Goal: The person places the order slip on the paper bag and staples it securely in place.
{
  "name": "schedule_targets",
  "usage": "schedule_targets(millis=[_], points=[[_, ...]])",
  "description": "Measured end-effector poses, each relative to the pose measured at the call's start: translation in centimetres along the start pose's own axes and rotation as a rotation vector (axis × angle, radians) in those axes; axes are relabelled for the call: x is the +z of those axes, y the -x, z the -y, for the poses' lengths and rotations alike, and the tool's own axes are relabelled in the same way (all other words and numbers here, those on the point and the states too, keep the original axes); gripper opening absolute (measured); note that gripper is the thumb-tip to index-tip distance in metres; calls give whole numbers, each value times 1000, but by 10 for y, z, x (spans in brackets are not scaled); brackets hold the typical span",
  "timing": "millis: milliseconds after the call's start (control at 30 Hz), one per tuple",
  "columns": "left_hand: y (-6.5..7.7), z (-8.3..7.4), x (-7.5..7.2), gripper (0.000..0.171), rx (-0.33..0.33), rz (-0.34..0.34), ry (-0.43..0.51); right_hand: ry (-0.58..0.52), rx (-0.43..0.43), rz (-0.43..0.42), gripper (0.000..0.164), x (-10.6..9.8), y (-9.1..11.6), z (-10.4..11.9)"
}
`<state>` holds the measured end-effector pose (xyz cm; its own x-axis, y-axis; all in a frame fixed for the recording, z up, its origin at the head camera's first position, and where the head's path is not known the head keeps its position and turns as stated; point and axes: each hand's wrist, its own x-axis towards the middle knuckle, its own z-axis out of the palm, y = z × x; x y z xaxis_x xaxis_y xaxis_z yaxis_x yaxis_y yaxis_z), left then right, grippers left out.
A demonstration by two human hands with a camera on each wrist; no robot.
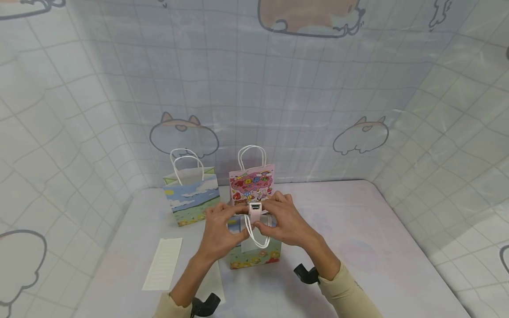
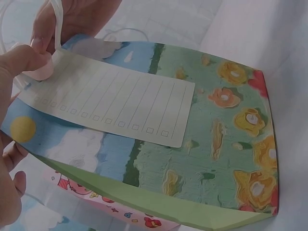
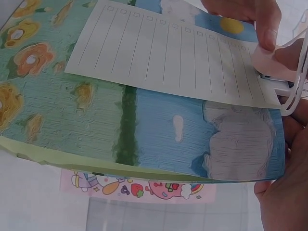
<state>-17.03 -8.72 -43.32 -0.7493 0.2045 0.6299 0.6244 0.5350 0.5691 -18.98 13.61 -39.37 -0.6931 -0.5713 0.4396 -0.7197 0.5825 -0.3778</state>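
Note:
A small pink-and-white stapler (image 1: 255,213) sits over the top edge of a paper bag (image 1: 254,261) printed with sky, grass and flowers. A lined checklist sheet (image 2: 130,103) lies flat against the bag's face, its top end at the stapler. My left hand (image 1: 220,229) and right hand (image 1: 287,221) pinch the stapler from either side, both thumbs on its near side. Some fingers are behind the bag's top, partly hidden. White cord handles (image 1: 258,240) hang forward over the sheet between my hands.
Behind stand a similar landscape bag (image 1: 192,198) at the left and a pink cartoon bag (image 1: 252,181). One lined sheet (image 1: 163,265) lies on the table at left; another (image 1: 212,282) lies partly behind my left forearm. A patterned curtain (image 1: 278,110) rises behind the table.

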Motion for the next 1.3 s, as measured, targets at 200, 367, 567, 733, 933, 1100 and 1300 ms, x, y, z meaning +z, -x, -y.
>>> schedule_targets(millis=[200, 367, 567, 733, 933, 1100, 1300], points=[[-1, -1, 1, 48, 1, 10, -15, -1, 4, -1, 29, -1, -1, 1], [-1, -3, 2, 47, 24, -13, -49, 15, 3, 12, 29, -3, -1, 2], [0, -3, 3, 47, 50, -34, -70, 21, 12, 2, 41, -2, -3, 3], [0, -2, 2, 46, 58, -36, -77, 41, 74, -17, 47, 0, -5, 9], [-1, -4, 2, 47, 62, -34, -93, 84, 88, -20, 40, -1, -6, 12], [-2, -3, 3, 47, 82, -43, -108, 116, 83, -37, 41, 2, -5, 13], [-1, -4, 2, 47, 107, -45, -129, 141, 85, -76, 39, 5, -2, 17]])
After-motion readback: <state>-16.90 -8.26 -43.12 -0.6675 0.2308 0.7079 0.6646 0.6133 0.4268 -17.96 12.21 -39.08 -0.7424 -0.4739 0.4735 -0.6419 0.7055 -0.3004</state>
